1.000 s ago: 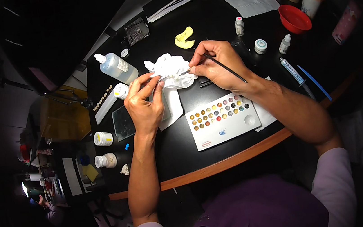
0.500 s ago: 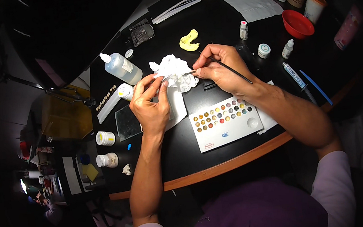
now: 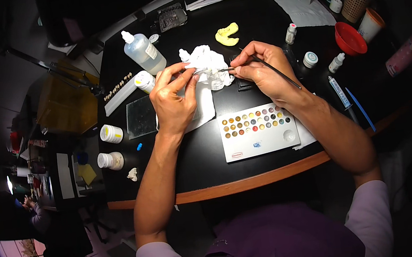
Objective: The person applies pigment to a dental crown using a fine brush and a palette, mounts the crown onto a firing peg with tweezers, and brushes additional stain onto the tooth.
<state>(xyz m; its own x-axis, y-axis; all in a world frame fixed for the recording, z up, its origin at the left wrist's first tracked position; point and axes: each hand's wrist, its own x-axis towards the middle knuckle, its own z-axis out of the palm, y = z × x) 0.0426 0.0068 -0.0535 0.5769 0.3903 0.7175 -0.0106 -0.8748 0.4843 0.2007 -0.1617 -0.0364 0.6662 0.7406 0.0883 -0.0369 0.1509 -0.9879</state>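
My right hand [image 3: 272, 70] is closed in a pen grip on a thin black-handled brush [image 3: 282, 75], whose back end slants toward my wrist. A slim tip pokes out left of those fingers, pointing at my left hand. My left hand [image 3: 174, 99] pinches something small and pale between thumb and fingers; its shape cannot be made out against the crumpled white tissue [image 3: 216, 78] just behind. Below my right wrist lies a white palette [image 3: 242, 147] with rows of small coloured paint wells. Beneath my left hand is a glass slab [image 3: 140, 118], partly covered by my arm.
A clear squeeze bottle [image 3: 145, 53] and white jars [image 3: 111, 134] stand on the left. Beyond the tissue sits a yellow dental cast [image 3: 227, 35]. To the right are a red bowl [image 3: 349, 39], small bottles [image 3: 291, 34] and a paste syringe [image 3: 340, 92]. Another person's hands [image 3: 30, 201] show far left.
The whole view has shifted a little, so the bench sits slightly higher. Both hands keep their grips and stay close together in front of the tissue.
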